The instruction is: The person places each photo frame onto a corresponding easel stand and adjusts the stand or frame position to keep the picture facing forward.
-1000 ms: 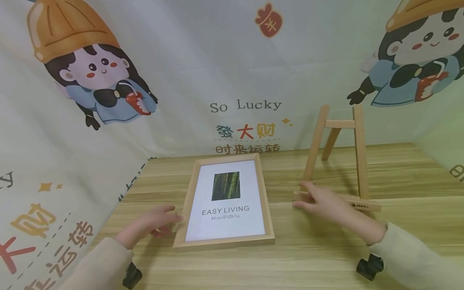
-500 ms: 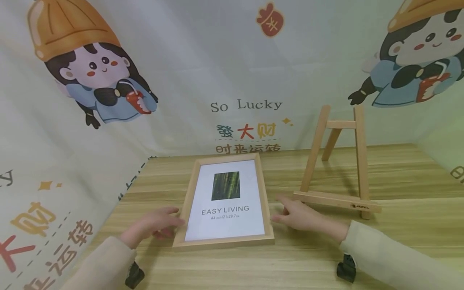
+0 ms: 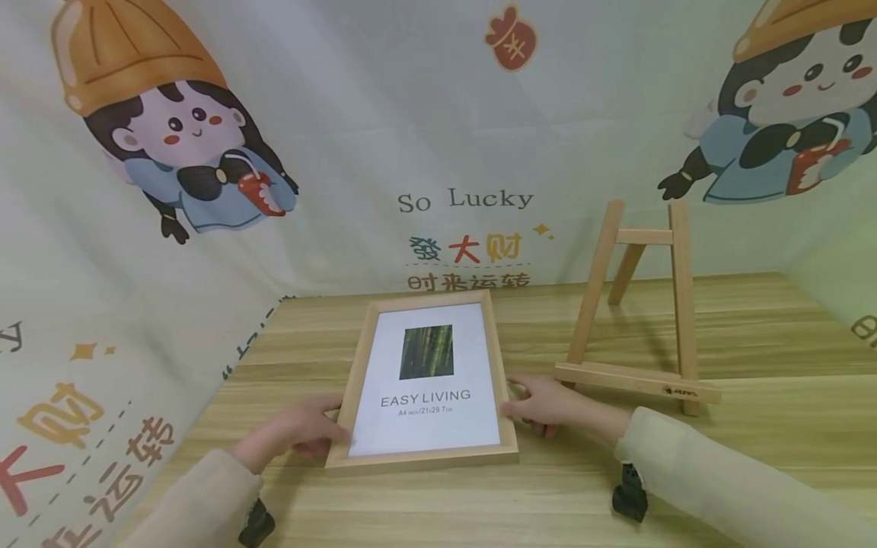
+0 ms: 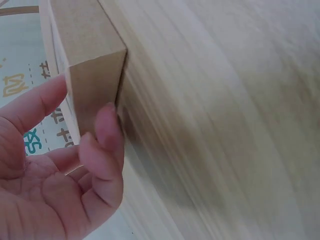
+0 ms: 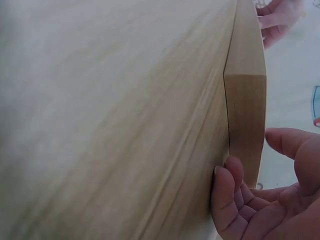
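A wooden picture frame (image 3: 508, 434) lies flat on the table, its white insert printed with "EASY LIVING" and a dark green bamboo photo. My left hand (image 3: 301, 431) grips its left side near the front corner, thumb on the front face. In the left wrist view, fingertips (image 4: 107, 125) curl against the frame's side wall (image 4: 95, 97), low by the table. On the opposite side my right hand (image 3: 548, 403) holds the right edge, thumb over the rim. Curled fingers (image 5: 227, 200) show at the frame's lower edge in the right wrist view.
A small wooden tabletop easel (image 3: 637, 377) stands upright to the right, just beyond my right hand, its ledge facing me. Behind the wood-grain table (image 3: 425, 510) hangs a printed cloth (image 3: 342, 114) with cartoon figures and lettering. Another cloth wall closes the left side.
My right hand has left the easel's ledge and moved left to the frame's right edge. My left hand has closed in on the left edge. Easel and frame stay about where they were.
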